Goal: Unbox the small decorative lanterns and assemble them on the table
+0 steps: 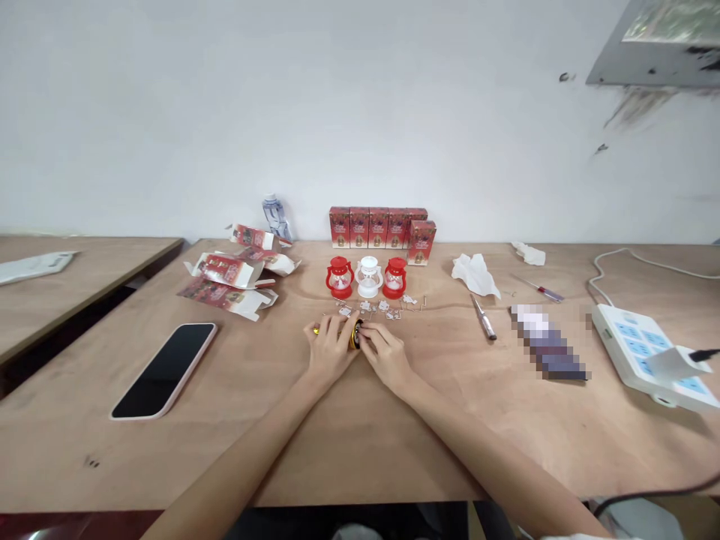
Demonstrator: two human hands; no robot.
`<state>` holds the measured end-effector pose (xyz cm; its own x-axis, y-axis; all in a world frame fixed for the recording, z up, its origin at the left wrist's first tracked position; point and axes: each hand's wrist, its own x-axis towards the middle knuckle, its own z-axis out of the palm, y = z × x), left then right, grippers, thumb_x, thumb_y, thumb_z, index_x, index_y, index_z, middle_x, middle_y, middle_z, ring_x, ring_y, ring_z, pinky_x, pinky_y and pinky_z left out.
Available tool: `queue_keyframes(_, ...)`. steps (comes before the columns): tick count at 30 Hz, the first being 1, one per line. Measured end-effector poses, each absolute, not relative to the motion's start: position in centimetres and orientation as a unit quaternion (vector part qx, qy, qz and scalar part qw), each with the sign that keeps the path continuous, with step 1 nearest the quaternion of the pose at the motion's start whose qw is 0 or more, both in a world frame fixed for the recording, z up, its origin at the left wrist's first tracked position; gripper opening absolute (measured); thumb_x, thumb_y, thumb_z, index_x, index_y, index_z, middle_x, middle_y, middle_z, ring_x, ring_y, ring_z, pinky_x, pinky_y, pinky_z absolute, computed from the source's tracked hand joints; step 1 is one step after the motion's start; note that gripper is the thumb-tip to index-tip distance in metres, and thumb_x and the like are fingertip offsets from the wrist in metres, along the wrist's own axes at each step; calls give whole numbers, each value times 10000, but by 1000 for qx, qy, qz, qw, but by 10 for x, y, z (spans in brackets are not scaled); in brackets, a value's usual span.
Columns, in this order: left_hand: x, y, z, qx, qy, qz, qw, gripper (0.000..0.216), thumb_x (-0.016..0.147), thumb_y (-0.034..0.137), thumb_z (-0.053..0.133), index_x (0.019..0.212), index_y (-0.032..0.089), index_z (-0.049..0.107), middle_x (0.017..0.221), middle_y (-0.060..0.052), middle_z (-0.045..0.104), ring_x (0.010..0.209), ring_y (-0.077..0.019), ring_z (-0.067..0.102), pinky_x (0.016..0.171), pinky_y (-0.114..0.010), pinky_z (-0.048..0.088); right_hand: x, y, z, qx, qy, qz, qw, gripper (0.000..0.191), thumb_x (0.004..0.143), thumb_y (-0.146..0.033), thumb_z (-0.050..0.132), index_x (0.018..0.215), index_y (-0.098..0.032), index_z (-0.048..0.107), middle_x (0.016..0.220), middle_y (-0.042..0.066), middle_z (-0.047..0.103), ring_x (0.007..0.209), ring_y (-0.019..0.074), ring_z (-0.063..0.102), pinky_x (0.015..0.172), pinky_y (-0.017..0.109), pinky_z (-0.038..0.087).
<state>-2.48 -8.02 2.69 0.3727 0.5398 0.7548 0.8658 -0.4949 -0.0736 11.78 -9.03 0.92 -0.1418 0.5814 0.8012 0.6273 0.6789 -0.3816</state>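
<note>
My left hand (329,346) and my right hand (385,352) meet at the middle of the wooden table (360,442), fingers closed together around a small gold and black lantern part (355,334). Just beyond my fingertips lie several tiny white and metal pieces (376,307). Behind them stand two red toy lanterns (340,277) (394,277) with a white lantern (368,276) between them. A row of red boxes (378,227) lines the wall.
A phone (166,369) lies face up at the left. Opened red cartons (233,281) sit left of the lanterns, a water bottle (277,217) behind them. To the right are a tissue (475,274), two screwdrivers (484,318) (543,290) and a white power strip (652,352).
</note>
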Motion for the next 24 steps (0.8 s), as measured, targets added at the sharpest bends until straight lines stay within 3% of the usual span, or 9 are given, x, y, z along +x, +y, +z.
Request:
queue_keyframes(10,-16,-74,22,-782,-444,-359,249,302,830,213,550,1117,161,628,863,-83,663,824,-221,559,733,-359,270,119,-86,11,-410,-752,-48,513,159,890,-127,459,832,-178,598,811,66,668,722,153,662,645,239,540)
queue_keyframes(24,-20,-73,21,-792,-427,-363,244,300,837,255,569,1118,161,619,888,-83,665,830,-226,557,726,-371,258,122,-85,5,-430,-748,19,505,117,883,-177,469,824,-193,569,847,65,634,747,149,629,685,257,531)
